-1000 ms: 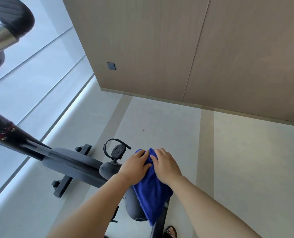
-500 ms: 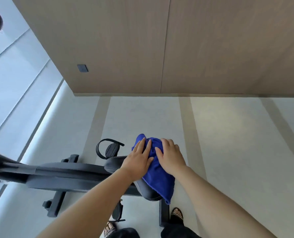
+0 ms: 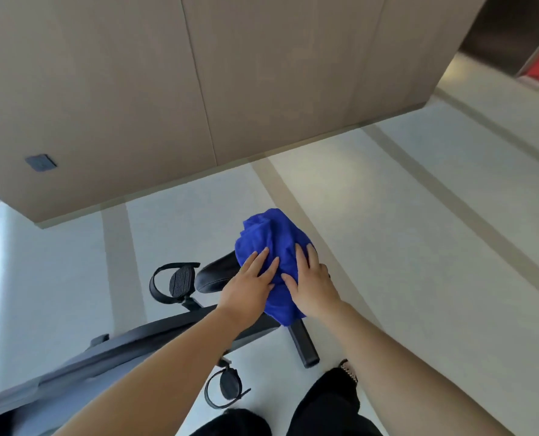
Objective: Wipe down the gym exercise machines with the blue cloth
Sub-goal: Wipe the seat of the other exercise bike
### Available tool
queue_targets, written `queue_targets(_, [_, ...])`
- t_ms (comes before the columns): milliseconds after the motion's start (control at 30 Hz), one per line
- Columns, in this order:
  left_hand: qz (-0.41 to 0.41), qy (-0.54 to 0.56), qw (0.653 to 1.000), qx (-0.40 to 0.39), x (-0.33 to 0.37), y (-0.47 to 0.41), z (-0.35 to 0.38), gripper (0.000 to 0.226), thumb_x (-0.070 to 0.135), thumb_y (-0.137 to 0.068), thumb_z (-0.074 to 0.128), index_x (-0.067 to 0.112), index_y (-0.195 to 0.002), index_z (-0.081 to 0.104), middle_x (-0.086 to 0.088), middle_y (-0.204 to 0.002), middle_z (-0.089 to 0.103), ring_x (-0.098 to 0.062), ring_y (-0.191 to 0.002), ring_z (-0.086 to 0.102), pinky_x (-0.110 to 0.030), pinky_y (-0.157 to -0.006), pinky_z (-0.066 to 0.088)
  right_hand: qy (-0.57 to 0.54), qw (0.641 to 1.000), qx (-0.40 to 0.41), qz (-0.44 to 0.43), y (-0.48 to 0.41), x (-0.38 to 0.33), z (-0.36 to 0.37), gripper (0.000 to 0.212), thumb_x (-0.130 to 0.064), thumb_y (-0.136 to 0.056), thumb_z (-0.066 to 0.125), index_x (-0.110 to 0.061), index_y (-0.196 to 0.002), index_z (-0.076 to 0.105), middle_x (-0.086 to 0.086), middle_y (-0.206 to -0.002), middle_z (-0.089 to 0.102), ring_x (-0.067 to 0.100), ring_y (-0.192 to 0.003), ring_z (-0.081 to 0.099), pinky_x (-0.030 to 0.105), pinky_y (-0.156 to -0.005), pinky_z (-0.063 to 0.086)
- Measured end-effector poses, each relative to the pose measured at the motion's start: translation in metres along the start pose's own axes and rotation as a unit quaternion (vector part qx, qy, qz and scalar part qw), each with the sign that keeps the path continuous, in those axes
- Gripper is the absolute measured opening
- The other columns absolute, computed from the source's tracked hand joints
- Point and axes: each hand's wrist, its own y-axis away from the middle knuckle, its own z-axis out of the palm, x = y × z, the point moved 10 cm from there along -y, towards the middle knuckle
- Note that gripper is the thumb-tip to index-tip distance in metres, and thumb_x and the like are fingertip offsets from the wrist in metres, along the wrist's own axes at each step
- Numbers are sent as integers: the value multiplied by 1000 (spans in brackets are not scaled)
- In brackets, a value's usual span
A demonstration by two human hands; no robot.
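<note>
Two hands lie on the blue cloth point(image 3: 271, 237), which is bunched over the black saddle point(image 3: 214, 275); the left hand point(image 3: 249, 287), fingers straight, presses the cloth beside the saddle's bare end; the right hand point(image 3: 312, 284), fingers spread, presses it alongside.

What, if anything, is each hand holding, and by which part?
Nothing is gripped: left hand and right hand press flat on the blue cloth, near its middle, over the black seat.
</note>
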Motion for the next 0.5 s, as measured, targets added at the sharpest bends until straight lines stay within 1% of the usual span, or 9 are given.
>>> queue_targets(67, [8, 4, 1000, -4, 2, 9, 2, 60, 32, -99, 36, 30, -149, 2, 4, -159, -5, -18, -146, -2, -29, -114, 28, -33, 999, -2, 6, 13, 3, 9, 79, -50, -92, 44, -20, -148, -2, 10, -158, -4, 36, -133, 32, 44, -106, 33])
queue_targets(133, [9, -4, 1000, -5, 1, 12, 2, 68, 32, -97, 43, 29, -149, -2, 3, -159, -5, -18, -146, -4, -29, -116, 21, -58, 998, -8, 6, 18, 4, 12, 93, -55, -85, 54, -20, -148, -5, 9, -158, -7, 35, -137, 26, 43, -107, 30])
queue_targets(200, [11, -27, 1000, -5, 2, 10, 0, 77, 35, -94, 48, 27, -148, -5, 1, -159, -5, -20, -146, -5, -33, -118, 12, -55, 998, -20, -3, 17, 5, 11, 108, -59, -76, 64, -20, -148, -6, 9, -158, -9, 33, -141, 19, 43, -109, 28])
queue_targets(233, [11, -38, 999, -9, 3, 8, 0, 81, 37, -92, 52, 26, -148, -6, 0, -159, -6, -21, -146, -6, -36, -119, 9, -46, 999, -25, -7, 15, 5, 10, 114, -60, -71, 68, -19, -148, -6, 10, -158, -9, 32, -142, 16, 44, -109, 27])
queue_targets(300, [12, -63, 998, -18, 4, 1, 1, 89, 39, -88, 57, 25, -148, -7, -2, -158, -10, -23, -146, -8, -40, -118, 8, -36, 999, -20, -13, 13, 2, 9, 122, -58, -66, 73, -17, -148, -6, 11, -158, -9, 31, -144, 8, 45, -112, 23])
queue_targets(400, [17, -89, 995, -32, 7, -10, 6, 95, 42, -85, 59, 25, -148, -10, -4, -158, -13, -27, -145, -10, -43, -118, 9, -38, 999, -9, -18, 9, -2, 10, 127, -58, -62, 76, -13, -148, -7, 11, -158, -8, 30, -145, -1, 43, -115, 16])
queue_targets(433, [17, -91, 995, -35, 8, -13, 8, 96, 44, -84, 60, 26, -148, -11, -4, -158, -14, -27, -145, -10, -44, -118, 9, -51, 998, -14, -14, 8, -1, 11, 128, -57, -61, 77, -14, -148, -7, 10, -158, -8, 29, -145, 0, 43, -115, 18])
queue_targets(500, [14, -92, 995, -41, 8, -18, 11, 99, 49, -82, 61, 27, -147, -10, -2, -158, -13, -27, -145, -9, -44, -118, 10, -76, 997, -24, -14, 3, 4, 11, 126, -53, -61, 79, -17, -148, -5, 8, -158, -7, 26, -145, 9, 41, -112, 29])
